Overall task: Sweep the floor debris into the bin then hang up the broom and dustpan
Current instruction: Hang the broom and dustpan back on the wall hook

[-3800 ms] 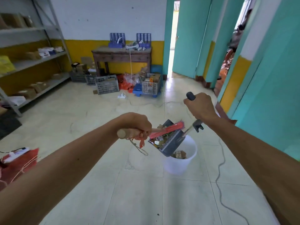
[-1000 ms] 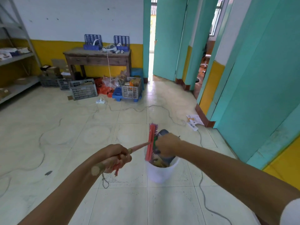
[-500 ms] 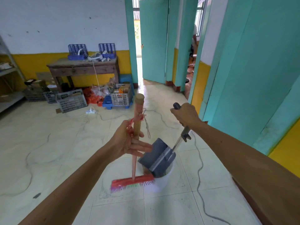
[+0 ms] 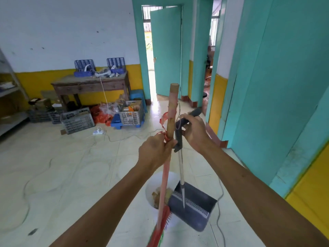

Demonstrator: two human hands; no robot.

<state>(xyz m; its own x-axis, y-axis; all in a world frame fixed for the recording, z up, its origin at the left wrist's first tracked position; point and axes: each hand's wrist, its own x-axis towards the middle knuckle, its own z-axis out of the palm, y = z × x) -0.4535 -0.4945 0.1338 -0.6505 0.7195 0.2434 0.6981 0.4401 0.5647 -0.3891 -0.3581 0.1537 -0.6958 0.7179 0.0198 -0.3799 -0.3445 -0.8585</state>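
My left hand [image 4: 156, 152] grips the broom [image 4: 166, 177] by its pink-wrapped wooden handle, held upright, its red head low near the floor. My right hand [image 4: 193, 132] holds the grey grip of the dustpan [image 4: 193, 205], right beside the broom handle. The dark grey pan hangs on its metal rod just above the white bin [image 4: 151, 189]. Brown debris lies inside the bin, which is partly hidden behind the broom and the pan.
A grey cable [image 4: 219, 202] runs over the tiles right of the bin. Teal doors and wall [image 4: 267, 86] stand close on the right. Crates [image 4: 77, 120], bags and a wooden table [image 4: 89, 84] line the far wall; a white power strip [image 4: 98, 131] lies before them.
Both hands have come together and risen. The dustpan handle now sits against the broom handle, and the pan hangs level over the bin instead of tipped into it.
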